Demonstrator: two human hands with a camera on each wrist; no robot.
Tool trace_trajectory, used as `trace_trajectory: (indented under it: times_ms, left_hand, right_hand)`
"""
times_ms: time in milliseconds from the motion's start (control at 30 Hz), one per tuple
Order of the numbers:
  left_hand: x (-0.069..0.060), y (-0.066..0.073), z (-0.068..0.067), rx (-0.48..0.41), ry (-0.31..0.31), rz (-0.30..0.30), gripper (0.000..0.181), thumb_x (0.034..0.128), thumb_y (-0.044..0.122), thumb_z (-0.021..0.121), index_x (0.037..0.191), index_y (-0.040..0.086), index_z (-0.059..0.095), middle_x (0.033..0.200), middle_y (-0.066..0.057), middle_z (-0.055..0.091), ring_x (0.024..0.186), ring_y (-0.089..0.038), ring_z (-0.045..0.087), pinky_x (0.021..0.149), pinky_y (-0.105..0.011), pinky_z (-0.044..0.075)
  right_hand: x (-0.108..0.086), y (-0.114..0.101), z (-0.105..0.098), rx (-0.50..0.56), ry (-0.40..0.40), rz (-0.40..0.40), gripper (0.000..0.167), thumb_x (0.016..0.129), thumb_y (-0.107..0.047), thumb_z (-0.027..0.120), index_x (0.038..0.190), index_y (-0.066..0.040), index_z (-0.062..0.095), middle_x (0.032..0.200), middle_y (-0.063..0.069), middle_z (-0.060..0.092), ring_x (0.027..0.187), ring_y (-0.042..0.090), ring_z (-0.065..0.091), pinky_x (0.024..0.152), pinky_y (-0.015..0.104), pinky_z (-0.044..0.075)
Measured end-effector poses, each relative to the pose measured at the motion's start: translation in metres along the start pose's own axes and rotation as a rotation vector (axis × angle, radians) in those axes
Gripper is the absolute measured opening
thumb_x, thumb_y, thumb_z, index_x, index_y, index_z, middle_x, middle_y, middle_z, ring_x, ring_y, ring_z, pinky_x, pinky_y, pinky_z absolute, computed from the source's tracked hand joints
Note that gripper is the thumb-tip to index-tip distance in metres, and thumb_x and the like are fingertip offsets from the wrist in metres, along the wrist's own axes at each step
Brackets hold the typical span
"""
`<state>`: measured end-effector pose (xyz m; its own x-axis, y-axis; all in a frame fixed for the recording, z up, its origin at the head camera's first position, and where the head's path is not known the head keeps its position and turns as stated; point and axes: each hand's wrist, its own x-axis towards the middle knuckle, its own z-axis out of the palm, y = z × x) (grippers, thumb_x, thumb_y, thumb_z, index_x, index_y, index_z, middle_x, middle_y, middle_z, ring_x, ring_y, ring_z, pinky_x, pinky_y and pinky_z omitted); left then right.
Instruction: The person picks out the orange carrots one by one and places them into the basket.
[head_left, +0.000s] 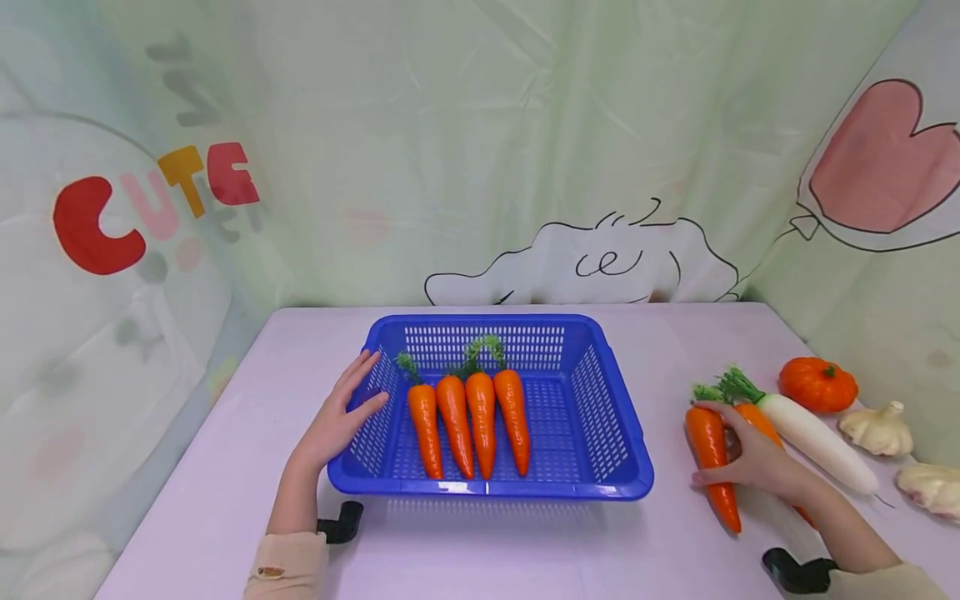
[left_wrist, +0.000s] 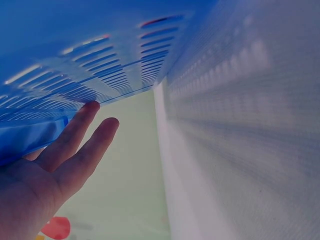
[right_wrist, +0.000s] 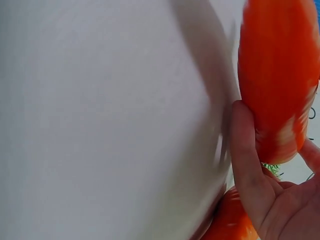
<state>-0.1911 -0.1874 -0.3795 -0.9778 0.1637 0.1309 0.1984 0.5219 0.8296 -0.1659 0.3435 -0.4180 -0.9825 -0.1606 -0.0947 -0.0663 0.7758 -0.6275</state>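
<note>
My left hand [head_left: 335,423] is at the left side of a blue plastic basket [head_left: 491,489], its fingers straight and spread along the rim. In the left wrist view, two fingers [left_wrist: 87,150] extend beside the slotted basket wall [left_wrist: 100,65]. Several orange carrots with green tops lie side by side inside the basket, one carrot [head_left: 513,421] rightmost. To the right of the basket, my right hand [head_left: 765,458] grips another carrot [head_left: 707,442] between thumb and fingers. Partly hidden beneath that hand is a further carrot [head_left: 757,421]. The right wrist view shows the gripped carrot [right_wrist: 280,65] close up.
A white radish [head_left: 817,442] with a green top lies beyond the right hand. Farther right are a small orange pumpkin [head_left: 817,385] and two garlic bulbs, one garlic bulb [head_left: 877,429] nearer the pumpkin. A printed curtain [head_left: 397,167] hangs behind the table [head_left: 247,400].
</note>
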Motion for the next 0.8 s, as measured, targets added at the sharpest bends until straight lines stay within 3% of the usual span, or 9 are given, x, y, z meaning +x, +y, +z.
trace_trajectory:
  times_ms: [300, 467, 800]
  left_hand:
    - [0.0, 0.0, 0.0, 0.0, 0.002, 0.002, 0.062, 0.09, 0.037, 0.054, 0.145, 0.026, 0.027, 0.153, -0.002, 0.011, 0.138, -0.032, 0.009, 0.098, -0.068, 0.014]
    - [0.0, 0.0, 0.0, 0.0, 0.003, 0.003, 0.062, 0.0899, 0.036, 0.054, 0.145, 0.025, 0.027, 0.153, -0.002, 0.011, 0.138, -0.033, 0.009, 0.098, -0.068, 0.015]
    - [0.0, 0.001, 0.0, -0.007, 0.0, 0.009, 0.062, 0.09, 0.037, 0.054, 0.145, 0.025, 0.027, 0.153, -0.003, 0.011, 0.138, -0.032, 0.009, 0.098, -0.068, 0.014]
  right_hand:
    - [-0.001, -0.009, -0.005, 0.057, -0.009, -0.007, 0.1, 0.068, -0.028, 0.08, 0.14, -0.001, 0.016, 0.127, 0.033, 0.029, 0.11, 0.049, 0.032, 0.084, 0.065, 0.037]
    - [-0.001, -0.015, -0.008, 0.059, 0.009, -0.053, 0.097, 0.069, -0.025, 0.079, 0.14, 0.0, 0.018, 0.127, 0.033, 0.031, 0.11, 0.048, 0.034, 0.085, 0.064, 0.036]
    - [-0.001, -0.036, -0.015, 0.039, 0.011, -0.047, 0.097, 0.071, -0.022, 0.078, 0.142, -0.005, 0.016, 0.124, 0.036, 0.033, 0.105, 0.055, 0.04, 0.077, 0.056, 0.047]
